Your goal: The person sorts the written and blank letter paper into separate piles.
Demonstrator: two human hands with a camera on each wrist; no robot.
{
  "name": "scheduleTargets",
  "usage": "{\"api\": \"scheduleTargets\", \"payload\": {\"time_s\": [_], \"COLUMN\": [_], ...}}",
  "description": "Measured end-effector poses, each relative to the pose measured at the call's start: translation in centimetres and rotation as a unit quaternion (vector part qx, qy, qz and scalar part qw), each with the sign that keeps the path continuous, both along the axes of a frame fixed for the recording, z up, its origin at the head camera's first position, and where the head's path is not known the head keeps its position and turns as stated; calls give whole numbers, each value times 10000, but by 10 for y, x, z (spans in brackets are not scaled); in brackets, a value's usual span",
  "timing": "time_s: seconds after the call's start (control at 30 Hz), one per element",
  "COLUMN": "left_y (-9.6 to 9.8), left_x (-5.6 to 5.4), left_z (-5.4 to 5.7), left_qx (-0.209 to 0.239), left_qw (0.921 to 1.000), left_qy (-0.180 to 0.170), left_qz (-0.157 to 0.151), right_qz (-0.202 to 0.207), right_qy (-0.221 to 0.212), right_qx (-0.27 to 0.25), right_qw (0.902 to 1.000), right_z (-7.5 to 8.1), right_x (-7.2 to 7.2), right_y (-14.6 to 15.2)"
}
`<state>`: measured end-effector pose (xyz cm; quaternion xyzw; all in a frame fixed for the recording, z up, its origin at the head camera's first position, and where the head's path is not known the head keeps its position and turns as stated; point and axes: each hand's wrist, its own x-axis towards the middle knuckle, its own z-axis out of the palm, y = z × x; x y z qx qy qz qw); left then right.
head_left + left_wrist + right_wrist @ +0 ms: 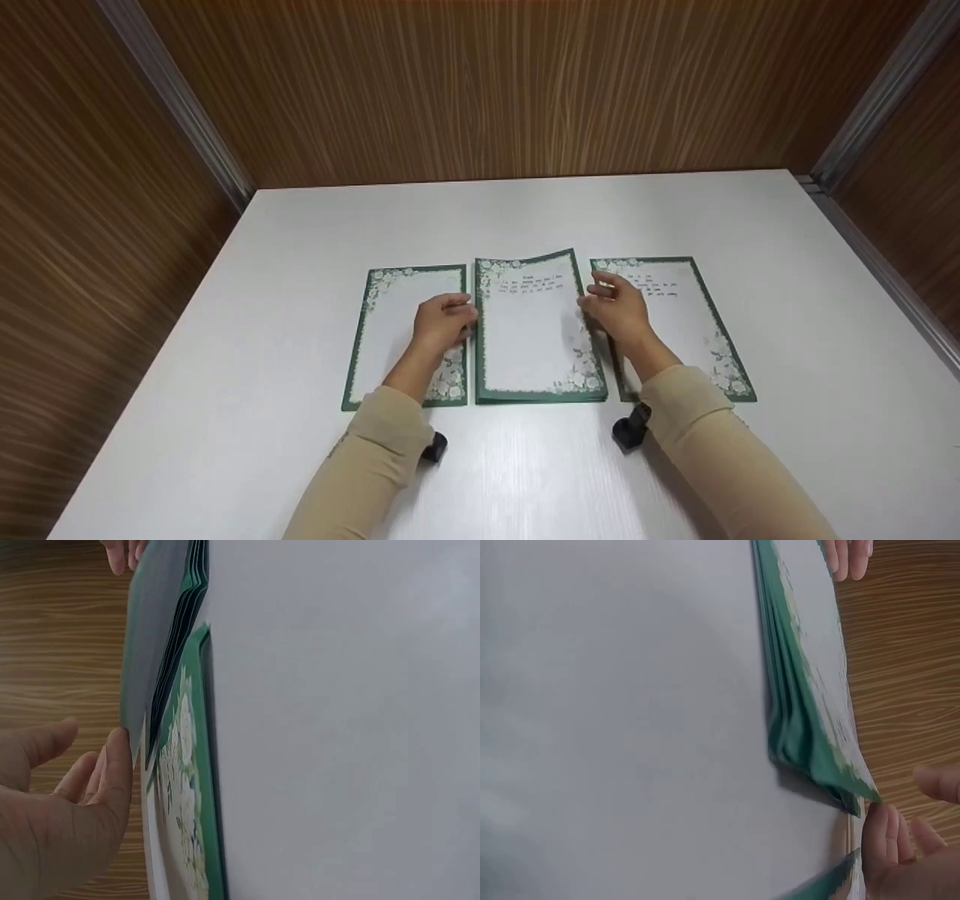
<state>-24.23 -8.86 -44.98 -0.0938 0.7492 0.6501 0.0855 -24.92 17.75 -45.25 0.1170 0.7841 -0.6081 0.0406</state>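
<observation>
A stack of green-bordered paper sheets (532,337) with white flowers and lines of text stands at the middle, its upper right corner bowed upward. My left hand (444,322) is at its left edge; in the left wrist view, the left fingers (116,772) touch the sheets' edge, the thumb held apart. At the opposite edge is my right hand (619,307). The right fingers (877,832) meet the edge in the right wrist view, the thumb standing away. Seen from the side, the sheets' edges (795,720) fan slightly apart near one corner.
Similar bordered paper lies on either side: a left pile (397,322) under my left hand and a right pile (690,322) with text, partly covered by my right hand. The white table (300,232) meets wood-grain panels (480,90) behind. Black wrist devices (631,429) hang below the sleeves.
</observation>
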Motion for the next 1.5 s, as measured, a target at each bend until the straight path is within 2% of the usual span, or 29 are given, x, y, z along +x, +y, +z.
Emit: {"api": "scheduleTargets", "payload": {"time_s": [0.2, 0.33, 0.5, 0.77, 0.93, 1.1, 1.3, 1.5], "left_y": [4, 7, 11, 18, 25, 36, 54, 74], "left_x": [1, 0, -3, -4, -3, -3, -2, 1], "left_z": [-3, -3, -4, -3, -2, -3, -4, -6], "left_qx": [924, 1185, 933, 330, 350, 334, 326, 518], "left_qw": [9957, 9926, 9947, 9985, 9979, 9982, 9984, 9980], "left_qy": [-89, -264, -424, -419, -493, -411, -361, -276], "left_qz": [-51, -85, -57, -155, -211, -265, -290, -243], "right_qz": [140, 98, 27, -36, -96, -42, 10, 53], "right_qy": [150, 24, -104, -294, -346, -257, -280, -293], "right_qx": [-393, -360, -338, -179, 95, 296, 367, 518], "right_qw": [9990, 9993, 9994, 9994, 9993, 9992, 9989, 9982], "right_z": [-2, -4, -5, -5, -4, -2, -2, -2], "right_x": [1, 1, 1, 1, 2, 3, 5, 8], "right_y": [1, 3, 4, 9, 19, 33, 51, 70]}}
